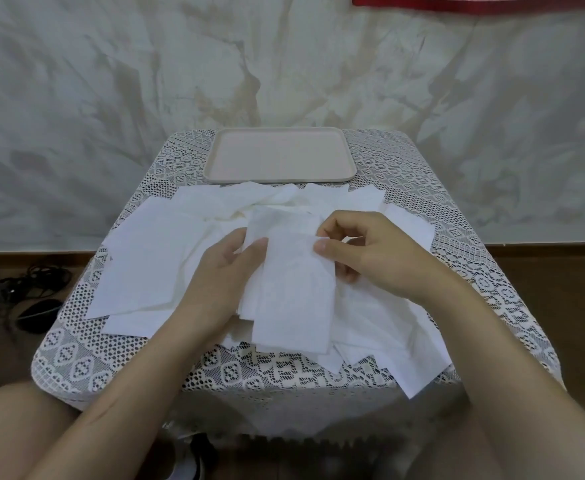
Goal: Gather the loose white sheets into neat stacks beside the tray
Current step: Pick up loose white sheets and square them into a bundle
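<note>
Both hands, the left hand (221,271) and the right hand (367,254), are pinching a bunch of white sheets (294,299), likely to make them even, while loose sheets (152,258) are lying on the desk (457,258) near the tray (280,178).

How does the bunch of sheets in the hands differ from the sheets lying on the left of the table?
The held bunch is gripped by the left hand and pinched by the right hand; the left sheets lie flat on the lace cloth, untouched. The held bunch is layered closely; the left sheets spread out, overlapping askew. Both are white rectangular sheets, not yet neatly stacked.
</note>
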`<state>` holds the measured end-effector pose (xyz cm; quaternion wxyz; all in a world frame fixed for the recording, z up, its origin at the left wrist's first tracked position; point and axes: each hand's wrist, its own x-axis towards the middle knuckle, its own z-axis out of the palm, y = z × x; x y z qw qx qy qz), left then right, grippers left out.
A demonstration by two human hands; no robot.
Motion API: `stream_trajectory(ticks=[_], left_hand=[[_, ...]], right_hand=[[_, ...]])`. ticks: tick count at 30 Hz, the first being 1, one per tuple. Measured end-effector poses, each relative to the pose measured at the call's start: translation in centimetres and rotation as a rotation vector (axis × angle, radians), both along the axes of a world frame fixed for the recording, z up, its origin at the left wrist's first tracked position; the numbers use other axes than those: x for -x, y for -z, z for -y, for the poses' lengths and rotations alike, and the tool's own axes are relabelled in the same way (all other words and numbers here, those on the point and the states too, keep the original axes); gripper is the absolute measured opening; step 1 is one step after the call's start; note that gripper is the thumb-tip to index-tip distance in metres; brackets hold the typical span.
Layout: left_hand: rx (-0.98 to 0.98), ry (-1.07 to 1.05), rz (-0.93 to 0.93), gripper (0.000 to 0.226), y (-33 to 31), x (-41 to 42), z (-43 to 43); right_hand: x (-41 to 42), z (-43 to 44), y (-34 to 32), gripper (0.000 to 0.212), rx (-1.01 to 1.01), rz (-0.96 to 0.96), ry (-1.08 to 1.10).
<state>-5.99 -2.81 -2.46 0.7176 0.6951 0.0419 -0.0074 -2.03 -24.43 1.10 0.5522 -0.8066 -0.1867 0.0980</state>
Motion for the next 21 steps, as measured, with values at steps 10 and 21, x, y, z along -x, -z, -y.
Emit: stream_trajectory(ticks=[10, 21], left_hand=[[-0.010, 0.019, 0.008, 0.032, -0.2, 0.3, 0.1], [0.070, 0.108, 0.013, 0.041, 0.1, 0.6, 0.1]], right_hand=[[0.1, -0.5, 0.4, 0.016, -0.075, 0.037, 0.111], [0.1, -2.3, -0.1, 0.017, -0.160, 0.109, 0.233]])
